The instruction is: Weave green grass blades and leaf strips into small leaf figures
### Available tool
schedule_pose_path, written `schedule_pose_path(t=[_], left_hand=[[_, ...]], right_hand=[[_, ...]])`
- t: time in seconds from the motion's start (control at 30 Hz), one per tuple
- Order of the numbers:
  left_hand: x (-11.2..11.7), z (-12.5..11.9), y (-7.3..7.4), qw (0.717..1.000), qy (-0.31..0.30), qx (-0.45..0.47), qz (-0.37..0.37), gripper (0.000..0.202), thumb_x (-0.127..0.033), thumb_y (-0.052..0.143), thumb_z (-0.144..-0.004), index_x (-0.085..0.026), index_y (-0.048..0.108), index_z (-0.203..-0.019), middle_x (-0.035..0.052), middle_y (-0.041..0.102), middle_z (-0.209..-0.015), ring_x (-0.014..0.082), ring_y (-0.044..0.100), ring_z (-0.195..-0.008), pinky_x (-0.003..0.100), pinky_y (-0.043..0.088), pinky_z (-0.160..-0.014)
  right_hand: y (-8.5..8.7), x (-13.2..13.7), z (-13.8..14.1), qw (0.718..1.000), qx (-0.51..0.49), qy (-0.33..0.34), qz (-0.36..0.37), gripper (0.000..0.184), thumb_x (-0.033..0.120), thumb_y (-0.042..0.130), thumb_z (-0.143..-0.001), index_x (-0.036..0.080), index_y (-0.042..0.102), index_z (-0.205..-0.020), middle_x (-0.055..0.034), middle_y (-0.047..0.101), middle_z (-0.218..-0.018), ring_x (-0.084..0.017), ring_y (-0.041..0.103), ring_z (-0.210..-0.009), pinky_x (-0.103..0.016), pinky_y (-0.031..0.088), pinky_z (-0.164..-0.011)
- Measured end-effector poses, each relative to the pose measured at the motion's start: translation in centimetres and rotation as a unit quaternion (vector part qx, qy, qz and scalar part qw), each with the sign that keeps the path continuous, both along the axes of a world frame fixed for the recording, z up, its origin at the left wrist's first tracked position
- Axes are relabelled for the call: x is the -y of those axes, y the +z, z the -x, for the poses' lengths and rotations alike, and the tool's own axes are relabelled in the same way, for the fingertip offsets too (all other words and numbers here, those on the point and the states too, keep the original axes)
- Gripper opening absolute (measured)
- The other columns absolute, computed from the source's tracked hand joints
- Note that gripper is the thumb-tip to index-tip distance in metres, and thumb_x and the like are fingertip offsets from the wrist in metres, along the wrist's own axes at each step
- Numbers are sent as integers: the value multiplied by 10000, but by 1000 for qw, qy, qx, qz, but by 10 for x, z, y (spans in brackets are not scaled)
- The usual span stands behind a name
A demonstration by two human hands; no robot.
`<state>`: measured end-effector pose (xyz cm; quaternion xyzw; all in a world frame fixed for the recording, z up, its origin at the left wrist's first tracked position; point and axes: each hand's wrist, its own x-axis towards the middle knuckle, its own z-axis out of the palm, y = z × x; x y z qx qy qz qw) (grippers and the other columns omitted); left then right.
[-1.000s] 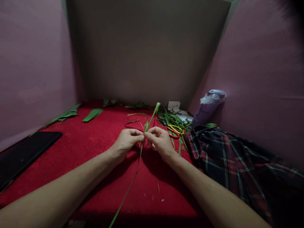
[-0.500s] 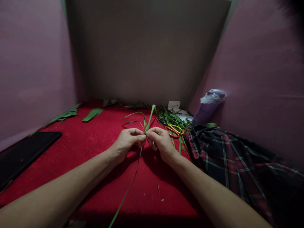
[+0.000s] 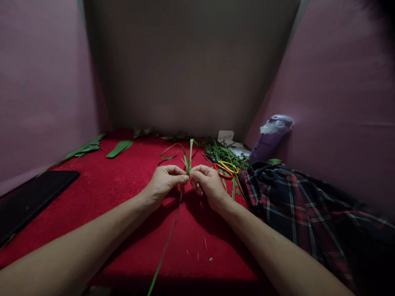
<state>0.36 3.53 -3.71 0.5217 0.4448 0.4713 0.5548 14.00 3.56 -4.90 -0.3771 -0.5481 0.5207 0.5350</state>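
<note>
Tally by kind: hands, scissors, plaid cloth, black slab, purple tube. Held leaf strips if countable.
Left hand, right hand: 2
Scissors: 1
Plaid cloth: 1
Black slab: 1
Purple tube: 1
Held leaf strips: overlapping, can't count
Total, strips excluded: 6

Head-worn view, forward and down

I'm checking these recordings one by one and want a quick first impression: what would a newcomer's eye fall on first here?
Most likely the vivid red work surface, where the left hand and right hand meet near the middle, pinching green leaf strips. Just right of them, red-and-yellow-handled scissors lie by a heap of green cuttings, with a dark plaid cloth farther right.
</note>
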Motion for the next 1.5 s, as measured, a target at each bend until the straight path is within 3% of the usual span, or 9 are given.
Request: schedule_pose_path(t=[0.13, 0.27, 0.6, 1.23, 1.37, 1.5], left_hand=[[2, -1, 3, 999, 29, -5, -26, 156, -202, 720, -514, -123, 592, -554, -19, 560, -499, 68, 461, -444, 206, 355, -467], [3, -2, 5, 998, 44, -24, -27, 145, -204, 709, -517, -130, 591, -555, -21, 553, -486, 72, 446, -421, 213, 348, -444], [2, -2, 4, 995, 47, -62, -68, 115, -190, 688, -518, -125, 593, -527, -12, 555, -507, 72, 444, -457, 199, 350, -446], [0, -3, -4, 988, 33, -123, -92, 119, -223, 635, -565, -136, 559, -536, -26, 511, -445, 66, 404, -384, 186, 288, -382], [1, -4, -5, 988, 40, -123, -87, 92, -207, 624, -566, -147, 560, -538, -35, 499, -424, 65, 399, -364, 190, 290, -379], [1, -4, -5, 986, 38, -133, -93, 69, -195, 613, -564, -146, 571, -538, -36, 497, -418, 67, 403, -361, 195, 297, -383]], right_hand=[[0, -2, 0, 999, -14, -39, -7, 143, 254, 561, -698, 168, 470, -767, 91, 440, -378, -50, 301, -282, -151, 218, -281], [5, -1, -1, 996, -37, -78, -32, 128, 235, 567, -690, 164, 468, -729, 85, 440, -378, -49, 322, -301, -150, 233, -300], [5, 2, 1, 999, -30, -24, -33, 162, 262, 613, -670, 146, 512, -720, 70, 450, -417, -44, 333, -327, -159, 237, -315], [5, 0, 1, 998, 9, -51, -21, 150, 265, 583, -652, 153, 487, -676, 66, 438, -423, -50, 338, -335, -163, 244, -316], [3, -4, -4, 987, 78, -111, -88, 81, 233, 544, -681, 163, 509, -706, 43, 486, -509, -73, 396, -402, -189, 312, -384], [6, -2, -9, 928, 242, -169, -228, 117, 147, 497, -708, 185, 578, -782, -5, 555, -702, -125, 508, -618, -242, 406, -594]])
